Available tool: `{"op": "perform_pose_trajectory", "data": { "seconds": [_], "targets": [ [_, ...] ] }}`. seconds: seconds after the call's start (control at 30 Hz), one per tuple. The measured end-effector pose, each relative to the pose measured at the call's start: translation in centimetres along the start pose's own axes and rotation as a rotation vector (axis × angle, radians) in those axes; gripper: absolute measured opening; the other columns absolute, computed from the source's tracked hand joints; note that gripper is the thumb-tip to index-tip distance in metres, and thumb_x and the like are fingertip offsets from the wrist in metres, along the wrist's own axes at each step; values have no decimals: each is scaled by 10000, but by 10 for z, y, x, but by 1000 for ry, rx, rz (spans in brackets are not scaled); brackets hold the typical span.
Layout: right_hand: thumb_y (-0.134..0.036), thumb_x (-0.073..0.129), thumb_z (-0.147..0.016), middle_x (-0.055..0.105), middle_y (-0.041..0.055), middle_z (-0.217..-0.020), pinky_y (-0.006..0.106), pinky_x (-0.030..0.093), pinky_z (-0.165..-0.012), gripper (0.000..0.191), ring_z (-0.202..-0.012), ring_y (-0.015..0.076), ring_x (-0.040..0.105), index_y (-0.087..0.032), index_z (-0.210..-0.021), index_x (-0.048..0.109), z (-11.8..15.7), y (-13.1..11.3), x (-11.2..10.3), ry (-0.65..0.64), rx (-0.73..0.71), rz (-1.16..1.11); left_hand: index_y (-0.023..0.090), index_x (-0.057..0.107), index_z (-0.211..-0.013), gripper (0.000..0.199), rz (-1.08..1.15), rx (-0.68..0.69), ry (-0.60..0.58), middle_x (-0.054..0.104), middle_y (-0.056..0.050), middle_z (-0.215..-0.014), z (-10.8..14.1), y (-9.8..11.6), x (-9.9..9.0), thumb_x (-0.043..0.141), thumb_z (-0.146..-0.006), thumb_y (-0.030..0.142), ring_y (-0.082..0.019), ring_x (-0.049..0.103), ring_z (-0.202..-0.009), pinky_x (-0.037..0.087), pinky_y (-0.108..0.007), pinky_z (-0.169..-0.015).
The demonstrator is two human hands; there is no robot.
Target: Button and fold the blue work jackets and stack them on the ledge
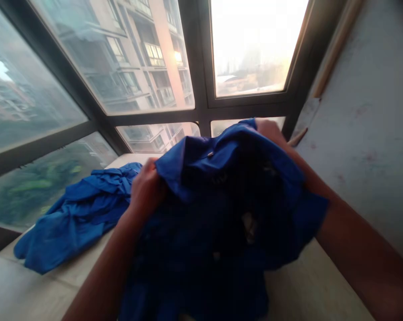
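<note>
A dark blue shirt (pixel 201 218), with a collar and a small label at its neck, hangs spread between my two hands in the middle of the head view. My left hand (pixel 146 187) is closed on the shirt's edge beside the collar. At the far upper right of the cloth, my right hand (pixel 271 131) grips it too, its fingers partly hidden by the fabric. The lower part of the shirt is in deep shadow and drops towards me. Beyond my left hand lies a second blue garment (pixel 84 209), crumpled in a long heap.
The heaped garment rests on a pale ledge (pixel 71 276) below the windows. Dark window frames (pixel 148 118) run across the front and left, with buildings and greenery outside. A stained white wall (pixel 371 147) stands close on the right.
</note>
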State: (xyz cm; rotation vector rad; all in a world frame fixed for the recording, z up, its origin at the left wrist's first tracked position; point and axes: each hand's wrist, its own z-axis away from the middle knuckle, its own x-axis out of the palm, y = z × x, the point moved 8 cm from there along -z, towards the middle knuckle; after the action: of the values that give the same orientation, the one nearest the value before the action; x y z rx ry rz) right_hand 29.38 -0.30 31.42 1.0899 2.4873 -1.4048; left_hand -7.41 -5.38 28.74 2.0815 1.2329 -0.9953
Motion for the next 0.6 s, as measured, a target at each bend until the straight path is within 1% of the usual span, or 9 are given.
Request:
{"op": "perform_pose_trajectory", "data": {
  "seconds": [0.07, 0.1, 0.13, 0.2, 0.3, 0.4, 0.47, 0.5, 0.6],
  "targets": [
    [-425, 552, -932, 701, 150, -747, 432, 479, -908, 427, -933, 277, 692, -84, -703, 669, 1, 12, 43, -78, 99, 168, 178, 673, -1076, 313, -121, 36, -254, 621, -132, -1254, 9, 1, 60, 621, -775, 109, -293, 593, -1127, 507, -410, -919],
    [-415, 573, -917, 718, 182, -819, 447, 472, -923, 391, -966, 303, 685, -80, -753, 690, 9, 20, 58, -121, 120, 264, 183, 666, -1120, 374, -142, 38, -319, 582, -157, -1330, 18, 1, 83, 637, -757, 96, -331, 542, -1219, 486, -452, -964],
    [-395, 579, -909, 727, 197, -912, 446, 469, -932, 342, -1001, 315, 674, -87, -838, 710, 20, 30, 69, -169, 114, 371, 187, 662, -1149, 398, -131, 39, -369, 551, -170, -1378, 30, 2, 103, 647, -759, 107, -353, 497, -1281, 468, -480, -993],
    [-346, 560, -909, 721, 177, -1070, 412, 466, -942, 291, -1053, 303, 652, -125, -1017, 713, 51, 50, 81, -250, 69, 516, 198, 662, -1173, 366, -39, 16, -456, 563, -159, -1380, 54, 4, 133, 627, -810, 159, -336, 510, -1282, 457, -475, -1017],
    [-303, 515, -921, 715, 120, -1112, 357, 466, -937, 292, -1048, 261, 639, -155, -1105, 688, 105, 75, 81, -262, 23, 532, 206, 679, -1148, 293, 128, -42, -547, 664, -104, -1248, 79, 4, 162, 551, -885, 213, -258, 623, -1135, 481, -385, -993],
    [-281, 471, -941, 712, 102, -1054, 334, 465, -917, 268, -1032, 244, 626, -164, -1043, 689, 158, 80, 86, -273, -51, 482, 185, 686, -1119, 283, 171, -131, -513, 695, -95, -1178, 77, -4, 177, 507, -900, 197, -235, 647, -1076, 483, -341, -972],
    [-310, 450, -963, 713, 87, -1019, 316, 474, -872, 274, -1002, 231, 635, -191, -1025, 689, 187, 79, 102, -377, -86, 465, 161, 680, -1126, 293, 161, -170, -482, 693, -111, -1163, 66, -8, 189, 492, -903, 190, -243, 640, -1072, 478, -345, -971],
    [-348, 444, -973, 717, 80, -981, 311, 481, -828, 290, -959, 227, 649, -204, -997, 694, 198, 80, 112, -447, -62, 475, 151, 673, -1139, 300, 157, -180, -472, 689, -119, -1165, 60, -8, 195, 491, -904, 193, -249, 632, -1081, 472, -350, -976],
    [-515, 434, -966, 717, 88, -820, 325, 482, -677, 432, -775, 246, 671, -204, -831, 703, 218, 93, 139, -637, 114, 580, 127, 648, -1189, 331, 150, -197, -453, 666, -141, -1204, 42, 2, 217, 508, -901, 212, -268, 605, -1121, 458, -365, -995]
  ]
}}
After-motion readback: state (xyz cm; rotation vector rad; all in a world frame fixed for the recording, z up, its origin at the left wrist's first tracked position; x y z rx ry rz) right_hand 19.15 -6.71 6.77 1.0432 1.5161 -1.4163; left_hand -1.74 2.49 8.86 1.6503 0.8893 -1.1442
